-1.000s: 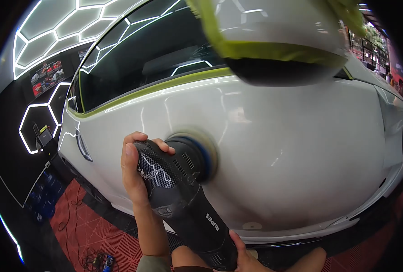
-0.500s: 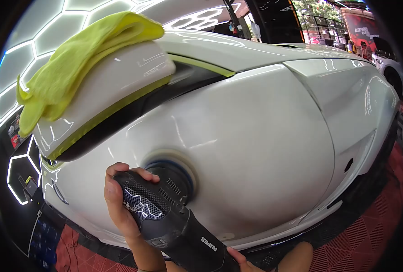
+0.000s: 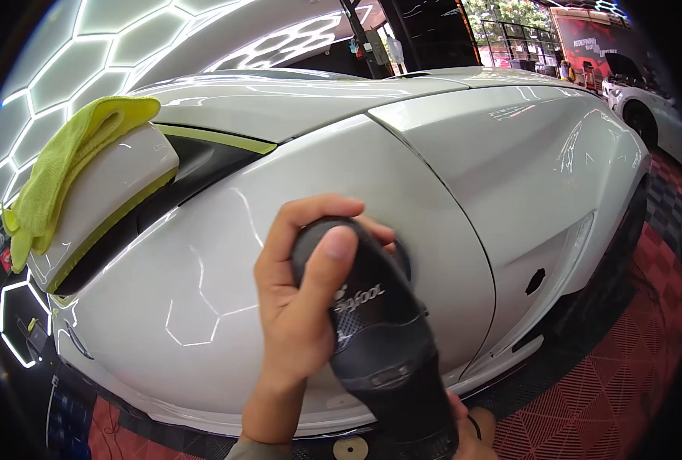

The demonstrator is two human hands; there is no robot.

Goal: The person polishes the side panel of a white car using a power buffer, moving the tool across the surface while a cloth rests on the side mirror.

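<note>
My left hand (image 3: 303, 307) wraps the head of a black polishing machine (image 3: 379, 345), fingers over the top and thumb on its back. The machine's front end is pressed against the white car door (image 3: 226, 261), close to the seam with the front fender (image 3: 525, 169); its pad is hidden behind the head. My right hand (image 3: 467, 429) grips the machine's rear body at the bottom edge of the view, mostly cut off. A yellow-green microfibre cloth (image 3: 57, 169) lies draped over the white side mirror (image 3: 103, 207) at the left.
Red grid floor tiles (image 3: 625, 383) run along the car's right side. Hexagonal light panels (image 3: 65, 61) glow on the ceiling and left wall. Another white car (image 3: 648, 107) stands at the far right. A small round disc (image 3: 351, 448) lies on the floor below the sill.
The view has swung towards the front of the car. The polisher moved right along the door to the fender seam, and my left hand now covers its head from above.
</note>
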